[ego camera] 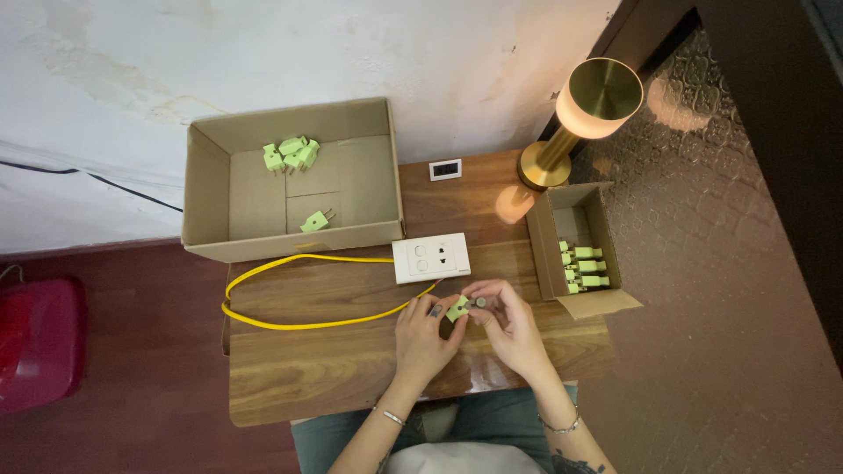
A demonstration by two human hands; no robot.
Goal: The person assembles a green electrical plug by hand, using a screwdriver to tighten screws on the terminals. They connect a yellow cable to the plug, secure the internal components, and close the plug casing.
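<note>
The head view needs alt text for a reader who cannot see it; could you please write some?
Seen from above, a seated person's left hand and right hand together hold a light green plug over a wooden table. Ahead lie a white socket on a yellow cable, a large box and a small box of green plugs, and a lit brass lamp.

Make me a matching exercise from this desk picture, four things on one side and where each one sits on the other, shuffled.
Things:
1. white socket panel with yellow cable
2. small light-green plastic plug
3. brass table lamp
4. loose pile of green plugs

Places:
A. back corner of the large cardboard box
B. middle of the wooden table
C. between the left hand and right hand
D. behind the small cardboard box

Pairs: 1-B, 2-C, 3-D, 4-A
</note>
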